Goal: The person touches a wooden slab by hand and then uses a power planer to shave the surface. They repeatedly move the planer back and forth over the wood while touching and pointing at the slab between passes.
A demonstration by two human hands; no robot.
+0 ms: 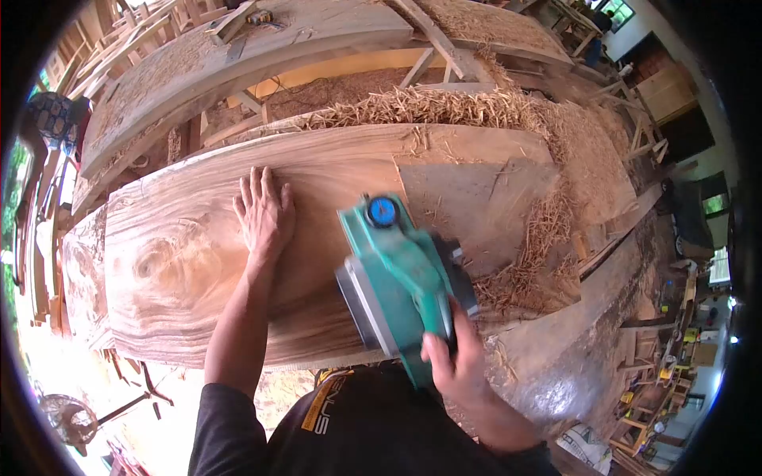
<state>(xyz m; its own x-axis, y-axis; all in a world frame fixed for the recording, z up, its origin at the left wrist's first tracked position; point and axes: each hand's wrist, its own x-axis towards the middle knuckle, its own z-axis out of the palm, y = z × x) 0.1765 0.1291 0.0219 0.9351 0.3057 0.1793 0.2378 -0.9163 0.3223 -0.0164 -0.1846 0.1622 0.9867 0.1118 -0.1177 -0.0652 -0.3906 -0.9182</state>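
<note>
A green electric planer [401, 278] with a blue dial is held over the wooden slab by my right hand [459, 357], whose fingers wrap round its rear handle. The tool is slightly blurred, and whether its base touches the wood cannot be told. Flat on the grained slab [182, 262], left of the planer, lies my left hand [266, 213], palm down with its fingers spread. Right of the planer is a greyish, rougher area [484, 202] with curled shavings [548, 234] on it.
Piled shavings [429, 107] run along the slab's far side. Beyond stands another long plank [262, 51] with a power tool [259, 17] on it. A person [55, 119] is at the far left. Wooden frames [635, 397] stand at the right.
</note>
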